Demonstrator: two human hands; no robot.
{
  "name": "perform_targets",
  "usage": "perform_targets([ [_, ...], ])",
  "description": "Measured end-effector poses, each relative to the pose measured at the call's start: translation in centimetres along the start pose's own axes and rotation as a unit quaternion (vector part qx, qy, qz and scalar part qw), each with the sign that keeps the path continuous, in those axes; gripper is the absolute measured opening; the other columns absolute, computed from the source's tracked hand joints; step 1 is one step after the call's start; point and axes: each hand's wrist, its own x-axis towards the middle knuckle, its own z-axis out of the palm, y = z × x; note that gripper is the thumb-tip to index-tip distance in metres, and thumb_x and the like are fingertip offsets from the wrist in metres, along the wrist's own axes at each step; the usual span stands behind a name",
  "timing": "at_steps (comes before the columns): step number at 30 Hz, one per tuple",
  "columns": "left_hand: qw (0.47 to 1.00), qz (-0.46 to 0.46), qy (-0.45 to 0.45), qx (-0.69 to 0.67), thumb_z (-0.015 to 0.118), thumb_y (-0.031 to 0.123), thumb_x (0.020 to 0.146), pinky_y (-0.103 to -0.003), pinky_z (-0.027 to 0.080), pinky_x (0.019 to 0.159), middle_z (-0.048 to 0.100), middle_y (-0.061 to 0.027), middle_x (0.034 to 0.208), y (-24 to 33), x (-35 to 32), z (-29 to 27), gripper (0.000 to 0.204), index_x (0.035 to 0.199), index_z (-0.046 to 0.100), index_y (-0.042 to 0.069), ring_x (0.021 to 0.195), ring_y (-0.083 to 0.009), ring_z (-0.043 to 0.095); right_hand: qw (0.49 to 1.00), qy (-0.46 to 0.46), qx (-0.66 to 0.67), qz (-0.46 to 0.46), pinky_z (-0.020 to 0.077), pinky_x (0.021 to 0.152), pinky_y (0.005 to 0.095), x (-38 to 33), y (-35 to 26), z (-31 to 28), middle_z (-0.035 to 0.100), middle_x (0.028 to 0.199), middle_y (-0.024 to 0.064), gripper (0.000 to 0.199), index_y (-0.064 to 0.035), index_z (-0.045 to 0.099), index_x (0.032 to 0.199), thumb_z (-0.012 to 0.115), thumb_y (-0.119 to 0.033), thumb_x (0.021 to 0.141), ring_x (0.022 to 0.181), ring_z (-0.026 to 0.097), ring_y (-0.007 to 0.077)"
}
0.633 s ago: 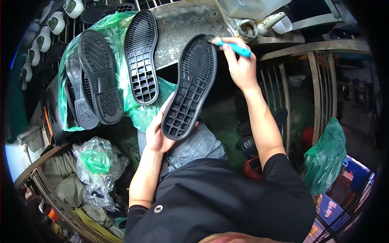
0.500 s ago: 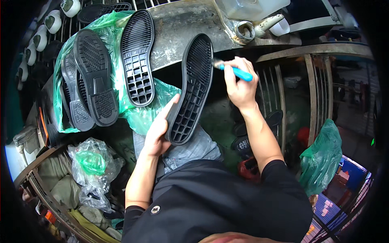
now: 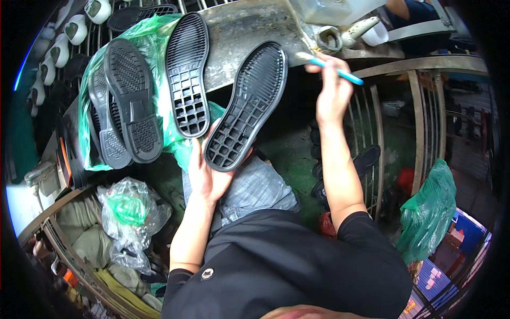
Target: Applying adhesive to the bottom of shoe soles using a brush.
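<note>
A black rubber shoe sole (image 3: pixel 247 103) rests in my left hand (image 3: pixel 208 173), which grips its heel end from below; some fingers are hidden behind it. The sole's ribbed and gridded inner side faces up, its toe tilted to the right. My right hand (image 3: pixel 334 87) holds a blue-handled brush (image 3: pixel 334 70) by its handle. The pale bristles point left, apart from the sole and near a dirty open jar (image 3: pixel 328 39). Another sole (image 3: pixel 187 74) lies grid side up left of the held one. Farther left, several soles (image 3: pixel 133 101) lie stacked tread side up on a green plastic bag (image 3: pixel 166 125).
The worn metal bench (image 3: pixel 239 32) runs across the far side. A translucent container (image 3: pixel 332 10) and a white cup (image 3: pixel 376 34) stand by the jar. White shoes (image 3: pixel 75 29) line the far left. A green bag (image 3: pixel 429 210) hangs at right; clear plastic (image 3: pixel 130 226) lies lower left.
My right hand has drawn the brush off the sole's edge, up and right toward the jar. My left hand has tilted the sole farther right, turning its inner face more into view.
</note>
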Motion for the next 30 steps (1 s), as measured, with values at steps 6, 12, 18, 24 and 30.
perform_targets([
  [6,1.0,0.004,0.018,0.011,0.028,0.061,0.117,-0.068,0.03,0.13,0.039,-0.0178,0.175,0.5,-0.3,-0.1,0.073,0.173,0.035,0.014,0.159,-0.0456,0.041,0.947,-0.189,-0.172,-0.194,0.0455,0.118,0.0569,-7.5,-0.3,5.1,0.073,0.101,0.0132,0.019,-0.0003,0.07,0.118,0.068,-0.015,0.106,0.096,0.071,0.0311],
  [12,0.989,-0.013,-0.088,-0.118,0.03,0.056,0.118,-0.064,0.033,0.129,0.043,-0.0174,0.174,0.7,-0.4,-2.6,0.069,0.173,0.036,0.014,0.158,-0.0396,0.044,0.944,-0.231,-0.112,-0.208,0.0493,0.112,0.0628,-14.5,-4.6,5.3,0.071,0.108,0.0167,0.034,-0.0015,0.071,0.116,0.077,-0.03,0.098,0.104,0.071,0.0388],
  [18,0.998,0.019,-0.058,0.007,0.03,0.044,0.119,-0.058,0.032,0.132,0.042,-0.0173,0.174,1.0,0.4,-1.3,0.066,0.174,0.03,0.007,0.158,-0.0365,0.044,0.925,-0.369,-0.039,-0.08,0.0558,0.101,0.0517,-13.1,-8.4,3.7,0.075,0.101,0.0121,0.02,-0.0056,0.078,0.108,0.08,-0.02,0.095,0.1,0.072,0.0347],
  [24,0.993,0.061,-0.063,0.084,0.037,0.045,0.117,-0.052,0.031,0.133,0.042,-0.0179,0.174,0.5,-0.2,-0.4,0.071,0.174,0.028,0.003,0.158,-0.0343,0.045,0.931,-0.314,-0.143,0.116,0.0534,0.064,0.0319,-2.4,-5.0,0.9,0.07,0.074,0.0057,0.025,0.0001,0.072,0.101,0.064,-0.021,0.112,0.068,0.07,0.0134],
  [30,0.983,0.083,-0.055,0.156,0.041,0.048,0.116,-0.05,0.031,0.133,0.043,-0.0203,0.173,0.2,-0.2,-0.5,0.076,0.173,0.028,-0.001,0.158,-0.0334,0.045,0.94,-0.286,-0.163,0.087,0.0534,0.067,0.0329,0.7,-5.0,0.1,0.07,0.072,0.0086,0.03,-0.0005,0.074,0.102,0.068,-0.029,0.11,0.069,0.07,0.0146],
])
